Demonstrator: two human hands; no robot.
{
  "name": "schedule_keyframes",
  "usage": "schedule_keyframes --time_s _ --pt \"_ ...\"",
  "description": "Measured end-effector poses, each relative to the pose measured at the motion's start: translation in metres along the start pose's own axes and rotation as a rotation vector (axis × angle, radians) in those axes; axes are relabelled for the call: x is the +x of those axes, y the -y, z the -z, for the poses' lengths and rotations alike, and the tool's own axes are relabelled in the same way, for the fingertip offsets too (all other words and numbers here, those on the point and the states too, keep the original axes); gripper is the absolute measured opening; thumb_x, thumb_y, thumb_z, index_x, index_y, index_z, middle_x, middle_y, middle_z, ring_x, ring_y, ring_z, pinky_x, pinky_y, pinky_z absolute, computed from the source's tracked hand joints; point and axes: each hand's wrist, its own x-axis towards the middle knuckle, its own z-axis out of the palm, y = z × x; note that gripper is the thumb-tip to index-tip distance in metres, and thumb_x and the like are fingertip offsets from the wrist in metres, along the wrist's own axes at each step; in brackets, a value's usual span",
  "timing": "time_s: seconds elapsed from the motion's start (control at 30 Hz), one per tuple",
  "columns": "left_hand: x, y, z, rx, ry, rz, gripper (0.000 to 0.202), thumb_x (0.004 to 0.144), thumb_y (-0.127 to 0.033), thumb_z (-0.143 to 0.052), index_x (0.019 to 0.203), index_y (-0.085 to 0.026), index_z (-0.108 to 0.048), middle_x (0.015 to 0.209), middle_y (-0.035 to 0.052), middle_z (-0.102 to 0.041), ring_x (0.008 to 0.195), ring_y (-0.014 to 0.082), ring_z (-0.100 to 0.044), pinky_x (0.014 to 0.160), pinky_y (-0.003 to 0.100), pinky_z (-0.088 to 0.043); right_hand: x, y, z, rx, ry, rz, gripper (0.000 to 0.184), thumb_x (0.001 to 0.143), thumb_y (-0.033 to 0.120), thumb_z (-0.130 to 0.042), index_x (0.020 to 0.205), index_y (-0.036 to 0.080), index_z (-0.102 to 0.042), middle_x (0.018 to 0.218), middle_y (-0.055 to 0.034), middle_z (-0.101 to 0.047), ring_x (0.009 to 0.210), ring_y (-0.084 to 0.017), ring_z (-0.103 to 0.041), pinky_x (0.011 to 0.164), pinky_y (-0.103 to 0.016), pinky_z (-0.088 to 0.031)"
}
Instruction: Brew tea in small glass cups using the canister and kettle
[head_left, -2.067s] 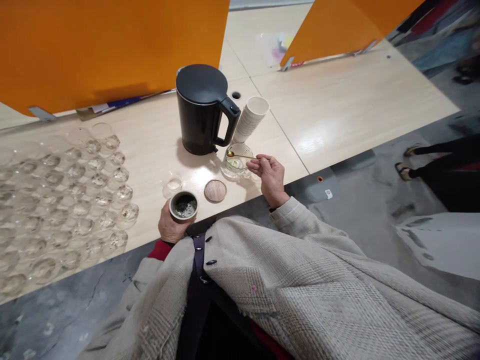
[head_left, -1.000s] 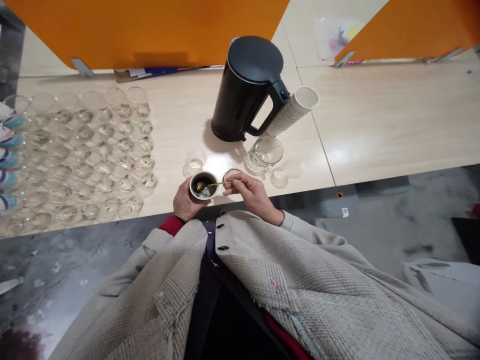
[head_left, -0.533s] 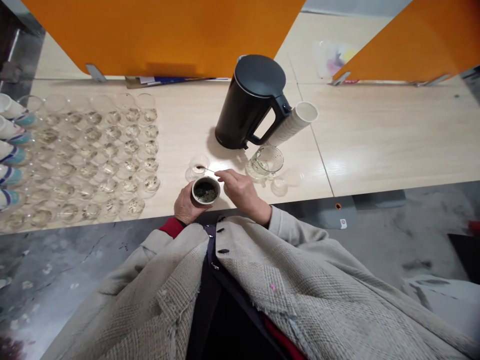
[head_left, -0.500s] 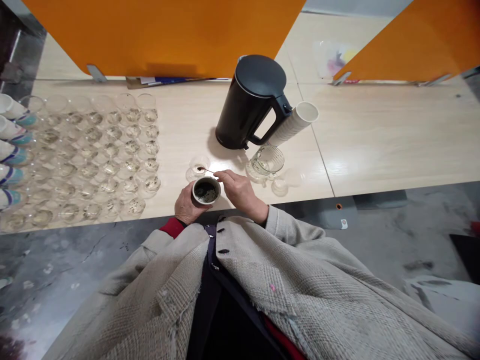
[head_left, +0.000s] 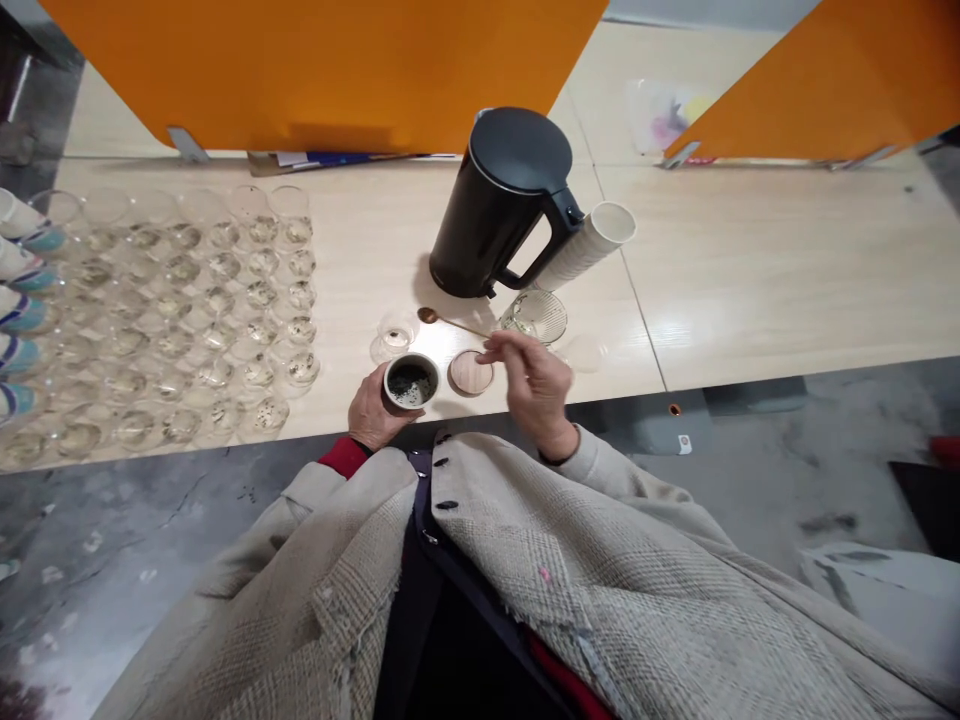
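Observation:
My left hand (head_left: 375, 408) is closed around a small light-rimmed cup (head_left: 412, 382) filled with dark, loose leaf-like bits and some paler specks. In my right hand (head_left: 534, 385), the fingers pinch the end of a thin-handled brown spoon (head_left: 427, 315). Its bowl points left, above the table near the kettle. Just behind the held cup stands a small clear cup (head_left: 395, 335) with a little dark matter at its bottom. A round wooden disc (head_left: 471, 373) lies between the two hands. Beyond the right hand stands a ribbed glass cup (head_left: 541, 318) with greenish bits inside.
A black electric kettle (head_left: 499, 205) stands behind the hands, beside leaning stacked white cups (head_left: 592, 245). Rows of clear cups (head_left: 217, 330) with dark bits cover the table's left side, next to stacked paper cups (head_left: 19, 310). Orange dividers (head_left: 337, 70) rise at the back.
My right hand has moved right, drawing the spoon away from the small clear cup. The wooden disc now shows. My left hand and its cup have hardly moved.

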Motion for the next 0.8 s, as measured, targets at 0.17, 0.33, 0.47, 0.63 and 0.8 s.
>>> schedule_keyframes --time_s 0.17,0.33,0.47,0.63,0.8 --pt "0.002 0.003 -0.002 -0.004 -0.027 -0.018 0.099 0.064 -0.051 -0.098 0.147 -0.022 -0.053 0.138 0.0155 -0.072 0.126 0.0366 -0.072 0.105 0.045 -0.062 -0.003 -0.026 0.053 -0.017 -0.307 -0.279 0.029 0.104 0.047 -0.060 0.108 0.021 -0.072 0.090 -0.0015 -0.078 0.072 -0.017 -0.080 0.073 -0.033 -0.068" --pt "0.004 0.004 -0.003 -0.009 -0.027 0.019 0.097 0.064 -0.051 -0.097 0.146 -0.022 -0.054 0.137 0.0159 -0.072 0.125 0.0376 -0.072 0.105 0.046 -0.061 -0.008 -0.076 0.059 -0.124 -0.334 -0.422 0.038 0.100 0.055 -0.058 0.104 0.019 -0.070 0.089 -0.0035 -0.078 0.067 -0.017 -0.078 0.068 -0.031 -0.065" --pt "0.004 0.003 -0.002 -0.005 -0.024 0.044 0.096 0.065 -0.052 -0.096 0.146 -0.022 -0.054 0.136 0.0164 -0.072 0.126 0.0382 -0.072 0.105 0.047 -0.061 -0.009 -0.101 0.047 -0.187 -0.238 -0.483 0.042 0.101 0.056 -0.052 0.105 0.018 -0.068 0.090 -0.0061 -0.079 0.071 -0.018 -0.079 0.069 -0.031 -0.064" --pt "0.004 -0.001 0.000 0.000 -0.009 0.039 0.098 0.065 -0.053 -0.096 0.147 -0.021 -0.053 0.137 0.0162 -0.071 0.127 0.0374 -0.071 0.106 0.048 -0.061 -0.018 -0.085 0.060 -0.244 -0.167 -0.486 0.046 0.099 0.054 -0.057 0.125 0.018 -0.064 0.082 -0.0019 -0.077 0.068 -0.020 -0.078 0.074 -0.037 -0.065" --pt "0.003 0.001 -0.002 0.009 -0.006 0.029 0.102 0.061 -0.052 -0.099 0.147 -0.021 -0.053 0.136 0.0166 -0.072 0.127 0.0383 -0.071 0.107 0.048 -0.061 -0.047 -0.040 0.066 -0.394 -0.054 -0.362 0.045 0.103 0.051 -0.059 0.135 0.019 -0.060 0.080 -0.0003 -0.076 0.063 -0.019 -0.075 0.065 -0.032 -0.060"
